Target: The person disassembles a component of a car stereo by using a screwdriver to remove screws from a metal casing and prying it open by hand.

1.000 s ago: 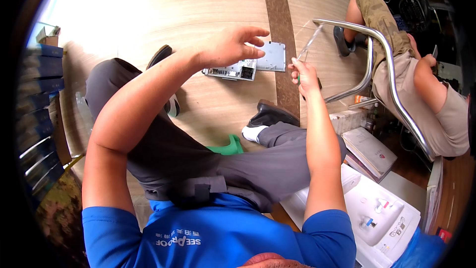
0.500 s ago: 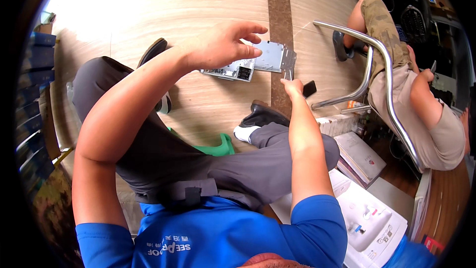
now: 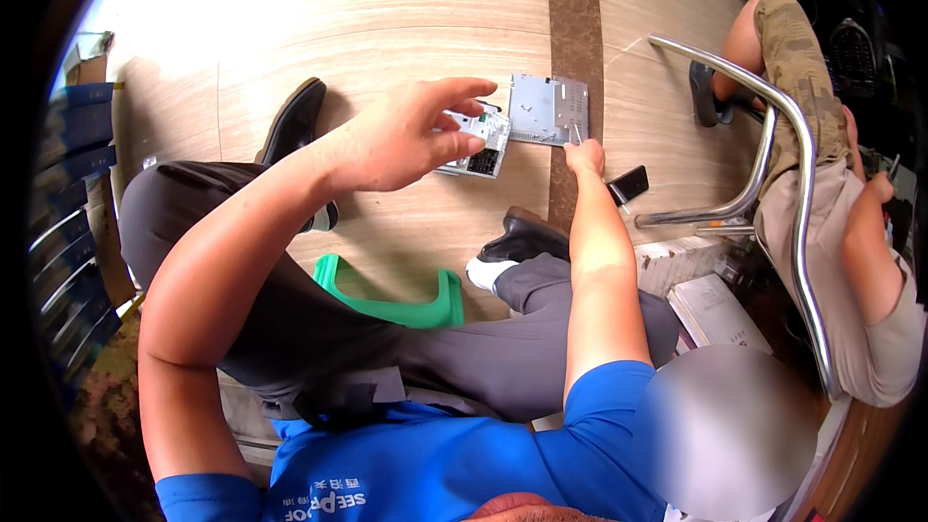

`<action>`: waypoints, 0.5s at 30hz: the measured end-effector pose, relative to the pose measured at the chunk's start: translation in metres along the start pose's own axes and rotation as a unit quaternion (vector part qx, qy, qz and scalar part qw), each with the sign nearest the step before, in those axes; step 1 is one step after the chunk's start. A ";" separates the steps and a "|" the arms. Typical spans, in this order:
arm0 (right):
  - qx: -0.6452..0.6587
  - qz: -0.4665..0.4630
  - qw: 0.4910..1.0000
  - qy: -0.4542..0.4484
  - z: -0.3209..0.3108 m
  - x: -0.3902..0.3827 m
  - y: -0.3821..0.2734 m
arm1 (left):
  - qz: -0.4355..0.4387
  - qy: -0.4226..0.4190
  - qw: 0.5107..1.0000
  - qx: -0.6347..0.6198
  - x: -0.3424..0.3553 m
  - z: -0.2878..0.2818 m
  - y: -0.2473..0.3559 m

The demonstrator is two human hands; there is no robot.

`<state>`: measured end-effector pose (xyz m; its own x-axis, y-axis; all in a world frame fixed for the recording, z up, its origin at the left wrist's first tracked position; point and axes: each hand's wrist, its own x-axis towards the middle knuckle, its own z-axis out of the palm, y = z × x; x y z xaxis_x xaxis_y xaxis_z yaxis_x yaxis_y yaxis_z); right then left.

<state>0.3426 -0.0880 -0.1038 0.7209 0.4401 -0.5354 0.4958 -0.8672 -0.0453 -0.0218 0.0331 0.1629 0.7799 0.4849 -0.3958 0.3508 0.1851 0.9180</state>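
My left hand [image 3: 411, 135] hovers open above a silver metal electronics unit [image 3: 488, 157] on the floor, thumb and fingers apart. The hand hides much of the unit's left side; a dark connector block and some circuitry show at its right end. Beside it lies a flat grey metal cover plate [image 3: 534, 116], with small bits on it that are too small to name. My right hand [image 3: 585, 157] is closed on thin metal tweezers [image 3: 577, 131], whose tips reach over the plate's right corner.
A black phone [image 3: 628, 186] lies right of my right hand. Between my legs stands a green plastic stool [image 3: 387, 311]. Bent chrome chair tubes [image 3: 802, 164] rise at the right, by another person's legs [image 3: 788, 68]. Blue boxes [image 3: 87, 130] are stacked at the left.
The view has shifted slightly. My left hand has drawn a little left and down from the plate, uncovering more of it. The tweezers stay in my right hand near the plate's right corner.
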 end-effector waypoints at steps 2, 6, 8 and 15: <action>-0.016 -0.017 0.999 0.032 0.002 0.014 0.002 | -0.015 0.001 0.998 0.063 0.005 0.002 0.000; -0.011 -0.013 0.999 0.045 0.010 0.026 -0.002 | -0.008 -0.001 0.994 0.112 0.006 0.003 -0.003; -0.019 -0.007 0.999 0.031 0.013 0.029 0.001 | -0.006 0.001 0.994 0.105 0.008 0.004 -0.007; -0.007 0.008 0.999 0.034 0.017 0.027 0.004 | 0.006 0.012 0.992 0.126 0.008 0.004 -0.007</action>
<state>0.3554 -0.0834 -0.1329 0.7598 0.4418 -0.4771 0.4907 -0.8710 -0.0252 -0.0160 0.0326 0.1531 0.7733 0.5069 -0.3809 0.4617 -0.0383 0.8862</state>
